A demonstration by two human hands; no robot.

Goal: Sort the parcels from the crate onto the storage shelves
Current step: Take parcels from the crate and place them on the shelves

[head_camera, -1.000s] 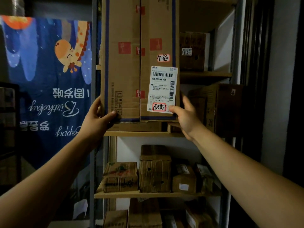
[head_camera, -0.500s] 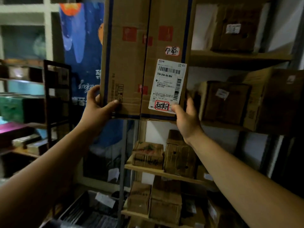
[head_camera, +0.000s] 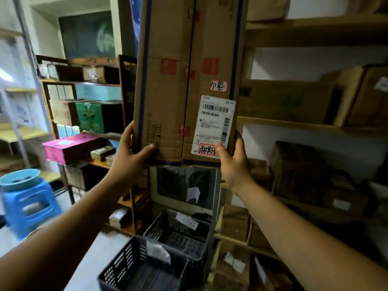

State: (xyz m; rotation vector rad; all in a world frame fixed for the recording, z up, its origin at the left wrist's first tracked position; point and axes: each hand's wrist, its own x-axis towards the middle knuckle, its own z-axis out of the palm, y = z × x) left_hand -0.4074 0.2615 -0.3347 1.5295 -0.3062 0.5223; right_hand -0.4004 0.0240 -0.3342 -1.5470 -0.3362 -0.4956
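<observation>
Gripping parcel bottom corners, left hand and right hand; parcel top cut off.

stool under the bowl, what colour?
Blue stool, light-blue bowl on top; head view, lower left.

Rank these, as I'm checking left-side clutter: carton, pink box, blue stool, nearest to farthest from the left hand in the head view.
1. Carton: gripped by the left hand itself.
2. Pink box: to its left, apart.
3. Blue stool: far left and lower.
</observation>
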